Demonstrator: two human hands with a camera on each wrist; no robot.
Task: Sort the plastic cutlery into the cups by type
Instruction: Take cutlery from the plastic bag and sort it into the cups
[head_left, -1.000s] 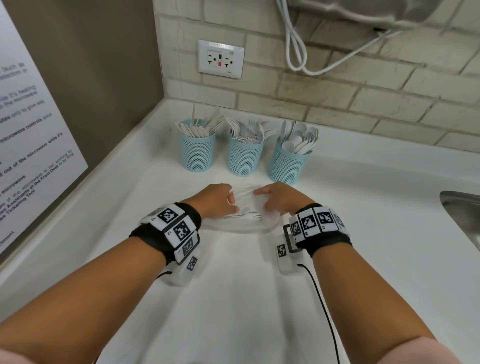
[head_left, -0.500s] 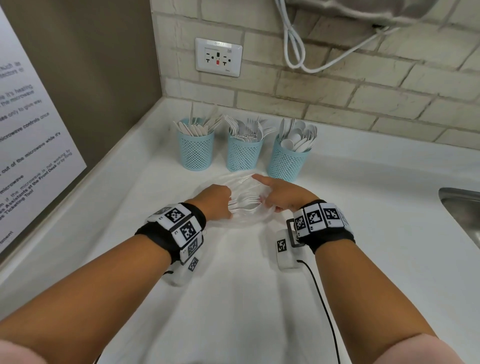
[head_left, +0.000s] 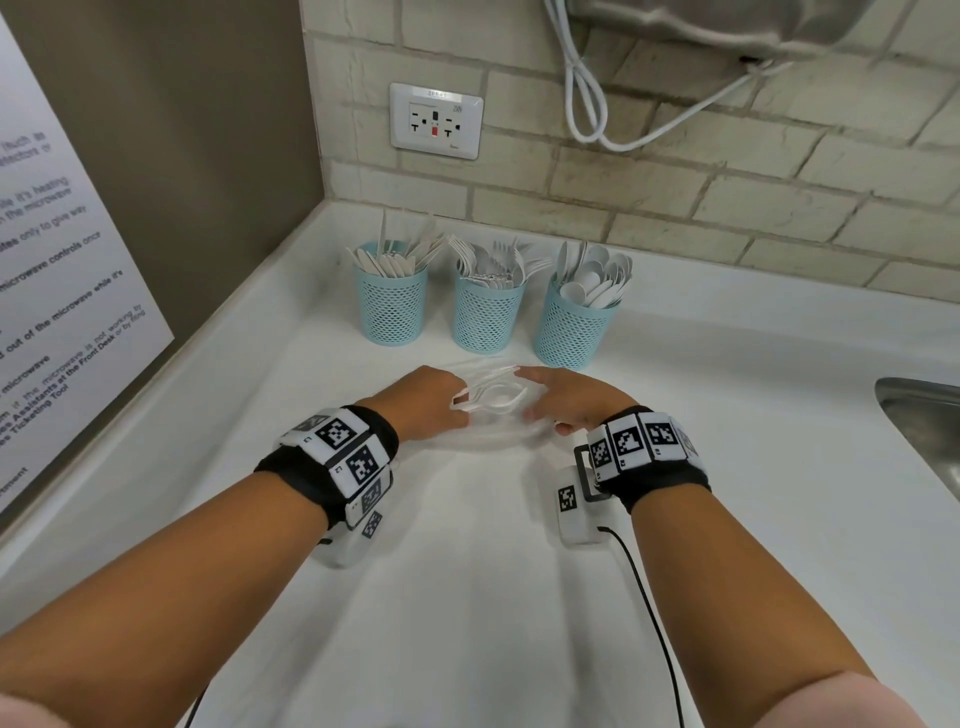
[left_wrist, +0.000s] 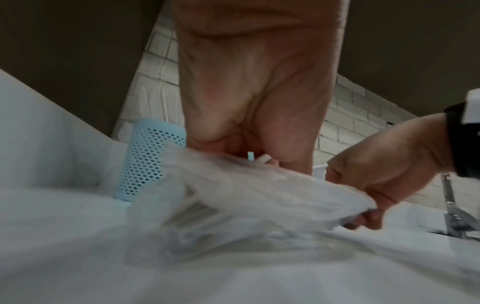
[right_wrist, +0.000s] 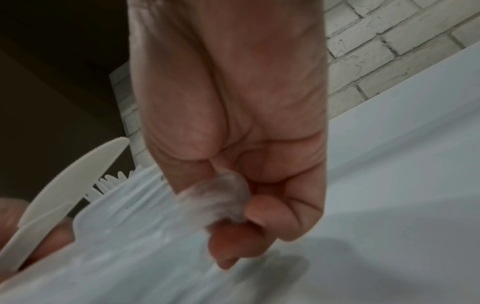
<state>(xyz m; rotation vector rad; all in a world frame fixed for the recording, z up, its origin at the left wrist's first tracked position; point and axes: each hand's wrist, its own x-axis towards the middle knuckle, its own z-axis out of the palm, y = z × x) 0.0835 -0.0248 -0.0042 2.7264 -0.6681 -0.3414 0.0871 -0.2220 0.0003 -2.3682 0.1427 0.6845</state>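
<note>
- Clear plastic bag lies on the white counter, mid-depth, in front of three blue mesh cups lined up near the back edge by the left corner
- Cups hold knives, forks and spoons, left to right; likely placed close so each piece has a short trip
- Right hand has fingers curled, pinching a bunched edge of the bag; wrist view confirms, probably to anchor it
- Left hand is closed round a small bundle of cutlery, lifted just above the bag; a knife and fork tines show
- Bundle looks mixed, so sorting of it is still to do
</note>
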